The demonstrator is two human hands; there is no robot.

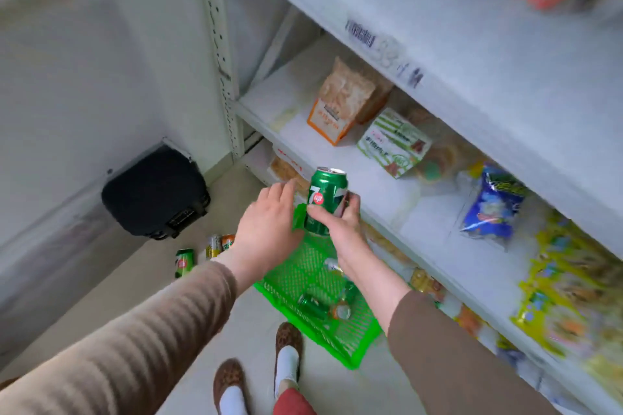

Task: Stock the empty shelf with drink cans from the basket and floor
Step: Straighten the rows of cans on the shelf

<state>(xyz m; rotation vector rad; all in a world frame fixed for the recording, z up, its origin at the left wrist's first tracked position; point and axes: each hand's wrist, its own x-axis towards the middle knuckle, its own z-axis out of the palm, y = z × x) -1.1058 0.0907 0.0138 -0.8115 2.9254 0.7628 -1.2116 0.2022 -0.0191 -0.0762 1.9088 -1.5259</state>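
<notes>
Green plastic basket (305, 274) sits on the floor against the foot of the shelving unit (438, 54). Inside, at its near end: one green can (312, 305) lying on its side, an orange-topped can (342, 311) beside it, and one or two more by the right wall, too blurred to count. Right hand (340, 216) grasps an upright green 7up can (325, 200) above the basket's far end, at the front edge of the middle shelf (377, 192); thumb across its front. Left hand (269, 216) is relaxed, fingers extended, beside the can, not gripping it. On the floor left of the basket: a green can (183, 263) and two more cans (220, 244). Middle shelf holds snack packets, an orange-and-white bag (338, 104) near its left end.
</notes>
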